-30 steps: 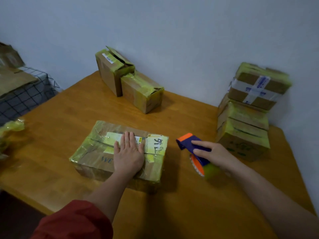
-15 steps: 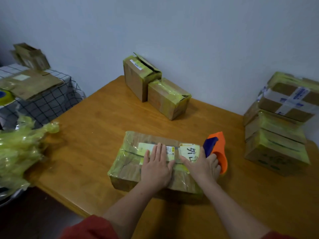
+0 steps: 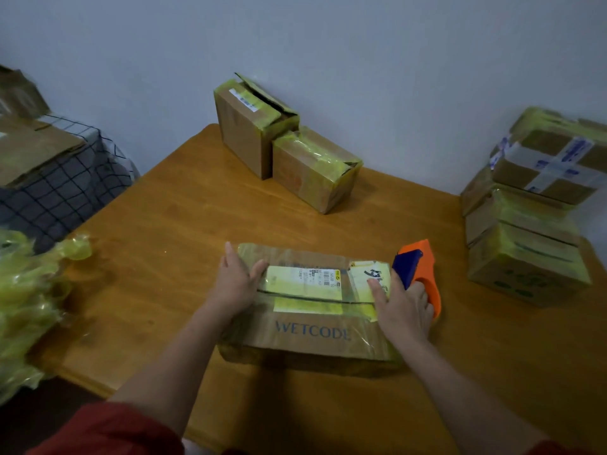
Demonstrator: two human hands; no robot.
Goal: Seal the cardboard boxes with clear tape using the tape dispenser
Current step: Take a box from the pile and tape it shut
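Wooden table [image 3: 164,257] fills most of the view, and the flat cardboard box [image 3: 312,336] printed WETCODE lies near its front edge, partly wrapped in yellowish tape. Both forearms reach forward to it. The left hand [image 3: 235,284] rests on the box's left end, fingers straight and together, thumb spread onto the top beside the label. The right hand [image 3: 405,307] sits at the right end, index finger stretched onto the box top, the other fingers curled round the orange and blue tape dispenser [image 3: 423,267], which touches that end. A stack of boxes [image 3: 528,224] stands well apart at right, two taped boxes [image 3: 295,159] against the wall behind, crumpled yellow film [image 3: 29,290] at left.
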